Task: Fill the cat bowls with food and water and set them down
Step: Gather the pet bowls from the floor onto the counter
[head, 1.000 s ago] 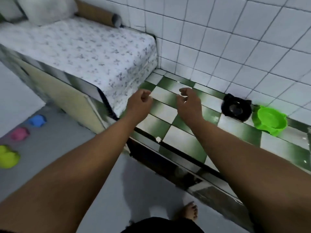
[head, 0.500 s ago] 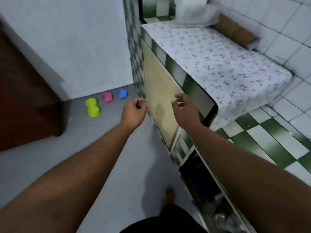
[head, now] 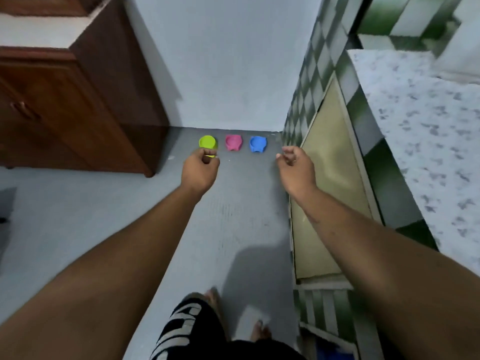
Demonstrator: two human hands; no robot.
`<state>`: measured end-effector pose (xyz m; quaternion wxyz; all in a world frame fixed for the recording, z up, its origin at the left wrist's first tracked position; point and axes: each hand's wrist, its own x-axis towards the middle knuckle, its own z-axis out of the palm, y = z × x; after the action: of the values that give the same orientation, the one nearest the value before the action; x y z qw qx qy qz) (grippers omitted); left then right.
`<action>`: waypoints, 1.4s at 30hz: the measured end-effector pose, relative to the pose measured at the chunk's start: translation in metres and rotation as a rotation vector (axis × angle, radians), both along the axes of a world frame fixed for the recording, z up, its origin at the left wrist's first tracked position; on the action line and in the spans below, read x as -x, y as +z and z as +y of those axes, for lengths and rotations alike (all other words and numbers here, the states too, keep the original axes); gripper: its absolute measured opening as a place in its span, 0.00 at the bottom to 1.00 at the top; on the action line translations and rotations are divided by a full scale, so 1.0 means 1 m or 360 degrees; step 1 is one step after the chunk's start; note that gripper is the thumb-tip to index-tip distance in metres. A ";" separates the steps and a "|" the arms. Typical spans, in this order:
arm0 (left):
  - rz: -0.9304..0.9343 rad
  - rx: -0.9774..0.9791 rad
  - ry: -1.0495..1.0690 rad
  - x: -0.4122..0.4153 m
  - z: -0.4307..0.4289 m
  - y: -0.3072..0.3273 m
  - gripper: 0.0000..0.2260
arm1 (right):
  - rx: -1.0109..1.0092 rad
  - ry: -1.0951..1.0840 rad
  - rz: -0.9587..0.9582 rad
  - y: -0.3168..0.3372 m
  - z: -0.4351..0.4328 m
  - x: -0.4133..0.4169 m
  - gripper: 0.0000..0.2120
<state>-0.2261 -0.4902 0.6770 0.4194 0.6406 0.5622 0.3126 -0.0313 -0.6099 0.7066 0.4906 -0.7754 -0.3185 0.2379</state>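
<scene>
Three small cat bowls stand in a row on the grey floor against the far wall: a yellow-green bowl [head: 207, 142], a pink bowl [head: 233, 142] and a blue bowl [head: 258, 144]. A sliver of a second yellow-green bowl [head: 211, 156] shows just behind my left hand. My left hand [head: 200, 170] is stretched forward in front of the green bowls, its fingers loosely curled and holding nothing. My right hand [head: 294, 170] hangs to the right of the blue bowl, also loosely curled and holding nothing. Neither hand touches a bowl.
A dark brown wooden cabinet [head: 65, 105] stands on the left. On the right runs a green-and-white tiled counter [head: 363, 131] with a beige door [head: 330, 178] and a patterned cover [head: 428, 131] on top. My bare feet [head: 259, 331] are on the grey floor [head: 233, 216].
The view has swung left from the tiled counter top to the floor corner. The coloured bowls are now straight ahead and both hands have spread apart.
</scene>
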 end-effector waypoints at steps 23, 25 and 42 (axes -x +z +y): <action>0.0207 0.0259 -0.0224 -0.195 0.471 -0.304 0.09 | 0.0540 -0.0276 0.0279 -0.305 0.451 -0.184 0.12; 0.0190 0.0280 -0.0192 -0.216 0.498 -0.363 0.09 | 0.0564 -0.0274 0.0304 -0.363 0.480 -0.209 0.11; 0.0136 0.0402 0.0260 -0.309 0.635 -0.709 0.16 | 0.0809 -0.0414 0.0253 -0.720 0.610 -0.376 0.21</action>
<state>0.0825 0.1449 -0.0317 0.4456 0.5476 0.6645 0.2450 0.3449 0.0003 -0.0131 0.3306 -0.8867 -0.1071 0.3051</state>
